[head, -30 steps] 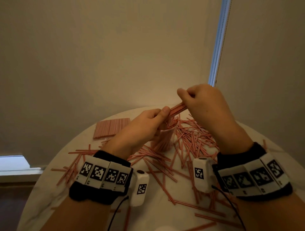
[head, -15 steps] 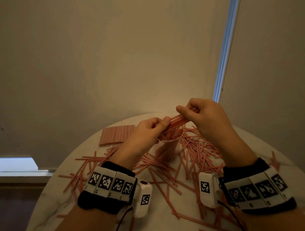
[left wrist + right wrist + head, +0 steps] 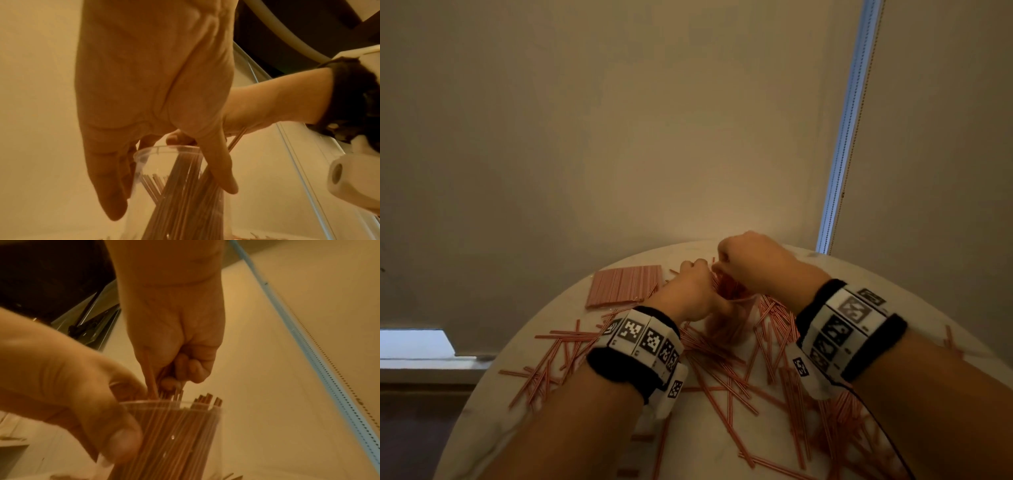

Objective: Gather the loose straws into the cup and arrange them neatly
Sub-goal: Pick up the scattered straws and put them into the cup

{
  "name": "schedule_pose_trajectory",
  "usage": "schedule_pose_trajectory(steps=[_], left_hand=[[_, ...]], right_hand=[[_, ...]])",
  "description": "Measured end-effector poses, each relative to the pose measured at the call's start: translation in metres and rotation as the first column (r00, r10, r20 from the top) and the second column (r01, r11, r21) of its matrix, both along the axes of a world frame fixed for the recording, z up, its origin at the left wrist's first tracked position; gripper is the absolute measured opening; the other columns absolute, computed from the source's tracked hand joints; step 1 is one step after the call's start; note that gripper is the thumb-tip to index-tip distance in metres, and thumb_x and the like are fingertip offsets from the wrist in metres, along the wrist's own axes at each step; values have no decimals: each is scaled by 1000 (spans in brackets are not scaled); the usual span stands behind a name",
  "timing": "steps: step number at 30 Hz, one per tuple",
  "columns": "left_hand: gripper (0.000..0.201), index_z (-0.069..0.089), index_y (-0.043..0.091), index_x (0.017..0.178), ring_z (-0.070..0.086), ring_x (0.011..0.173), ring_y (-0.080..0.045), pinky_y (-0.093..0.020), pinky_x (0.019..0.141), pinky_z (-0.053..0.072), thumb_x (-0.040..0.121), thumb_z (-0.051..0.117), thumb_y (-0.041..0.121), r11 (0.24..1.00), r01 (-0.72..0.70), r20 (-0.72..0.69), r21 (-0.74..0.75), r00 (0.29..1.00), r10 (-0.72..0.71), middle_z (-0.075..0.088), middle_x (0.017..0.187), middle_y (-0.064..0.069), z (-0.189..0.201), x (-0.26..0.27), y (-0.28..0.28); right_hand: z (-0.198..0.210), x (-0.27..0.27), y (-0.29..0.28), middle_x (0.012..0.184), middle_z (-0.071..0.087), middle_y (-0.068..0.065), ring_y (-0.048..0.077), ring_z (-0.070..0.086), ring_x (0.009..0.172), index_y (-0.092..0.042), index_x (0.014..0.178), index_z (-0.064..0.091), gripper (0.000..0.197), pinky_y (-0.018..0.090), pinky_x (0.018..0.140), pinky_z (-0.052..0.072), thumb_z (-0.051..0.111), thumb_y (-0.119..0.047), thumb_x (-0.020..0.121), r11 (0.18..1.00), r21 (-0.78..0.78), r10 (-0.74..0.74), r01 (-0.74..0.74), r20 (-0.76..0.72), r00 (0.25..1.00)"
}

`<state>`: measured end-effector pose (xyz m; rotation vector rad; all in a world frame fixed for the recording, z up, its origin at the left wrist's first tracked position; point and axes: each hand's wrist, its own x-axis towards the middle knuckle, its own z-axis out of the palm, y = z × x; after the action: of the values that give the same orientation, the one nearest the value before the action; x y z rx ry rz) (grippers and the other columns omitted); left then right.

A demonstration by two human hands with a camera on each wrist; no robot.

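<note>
A clear plastic cup (image 3: 144, 155) stands on the round white table (image 3: 493, 411), holding several upright red-striped straws (image 3: 185, 186). My left hand (image 3: 695, 291) grips the cup (image 3: 218, 412), thumb on one side and fingers on the other. My right hand (image 3: 750, 270) is a fist just above the rim, holding a bundle of straws (image 3: 152, 382) whose lower ends reach into the cup. In the head view the cup (image 3: 726, 329) is mostly hidden behind both hands.
Many loose straws (image 3: 722, 383) lie scattered over the table around and in front of the cup. A flat pack of straws (image 3: 625, 286) lies at the back left. A wall and a blind cord (image 3: 842, 137) stand close behind the table.
Both hands have come down to the cup. The right hand turned its bundle from slanted to upright and lowered it in. The left hand let go of the bundle and took the cup.
</note>
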<state>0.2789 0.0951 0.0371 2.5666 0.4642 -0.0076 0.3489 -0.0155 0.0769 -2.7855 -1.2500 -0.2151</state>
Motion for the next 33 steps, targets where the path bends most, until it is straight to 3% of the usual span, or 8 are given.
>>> schedule_pose_trajectory(steps=[5, 9, 16, 18, 21, 25, 30, 33], left_hand=[[105, 34, 14, 148, 51, 121, -25, -43, 100, 52, 66, 91, 47, 999, -1, 50, -53, 999, 3, 42, 139, -6, -3, 2, 1], [114, 25, 13, 155, 46, 131, -28, -46, 105, 48, 69, 88, 52, 1000, 10, 54, -18, 998, -9, 36, 149, -8, -10, 3, 6], [152, -12, 17, 160, 31, 148, -32, -49, 117, 35, 56, 89, 63, 988, -2, -13, -157, 1000, 0, 25, 165, -14, -13, -6, 21], [136, 12, 15, 161, 41, 141, -30, -43, 110, 41, 59, 83, 71, 998, -4, -44, -59, 999, 1, 37, 160, -12, -10, -20, 37], [78, 60, 17, 128, 60, 106, -17, -29, 81, 45, 75, 71, 73, 978, -17, -72, 207, 997, 33, 66, 126, -3, -1, -44, 70], [46, 59, 15, 137, 57, 111, -19, -29, 88, 43, 97, 64, 38, 912, 0, -246, 411, 963, 111, 61, 137, -4, 0, -78, 114], [56, 42, 13, 152, 47, 138, -26, -34, 110, 39, 101, 54, 33, 887, 3, -373, 461, 908, 191, 46, 154, -8, -20, -115, 147], [42, 60, 13, 136, 58, 122, -26, -31, 99, 46, 101, 54, 34, 897, 6, -368, 443, 913, 176, 61, 138, -9, -32, -130, 153]], right_hand=[[2, 3, 10, 97, 70, 5, 24, 63, 91, -14, 100, 68, 12, 31, 71, 47, 58, -18, 95, 997, -44, 58, -57, 13, 998], [4, 8, 7, 96, 68, 4, 24, 63, 92, -14, 97, 67, 7, 36, 79, 54, 66, -18, 91, 995, -92, 40, -29, 120, 992], [15, 2, -10, 101, 69, -2, 20, 63, 91, -31, 107, 71, 37, 40, 82, 56, 57, -61, 91, 996, -67, -57, 57, -2, 998], [23, -8, -15, 103, 67, -1, 21, 62, 94, -27, 107, 69, 38, 40, 81, 55, 59, -60, 90, 998, -14, -67, 68, 64, 996], [27, -32, -11, 91, 66, 2, 21, 62, 81, -20, 95, 68, 30, 38, 74, 56, 60, -49, 94, 993, 116, -36, 25, 92, 995], [-1, -76, 10, 74, 62, -2, 11, 58, 65, -16, 87, 65, 29, 23, 55, 46, 55, -42, 98, 995, 52, 91, -86, -87, 992], [-50, -98, 36, 113, 64, 9, 26, 62, 101, -4, 112, 65, 45, 37, 89, 51, 48, -45, 101, 920, -370, 34, -128, -250, 968], [-61, -103, 40, 114, 63, 10, 27, 60, 103, -5, 121, 64, 52, 35, 79, 47, 48, -50, 100, 875, -469, -3, -118, -249, 968]])
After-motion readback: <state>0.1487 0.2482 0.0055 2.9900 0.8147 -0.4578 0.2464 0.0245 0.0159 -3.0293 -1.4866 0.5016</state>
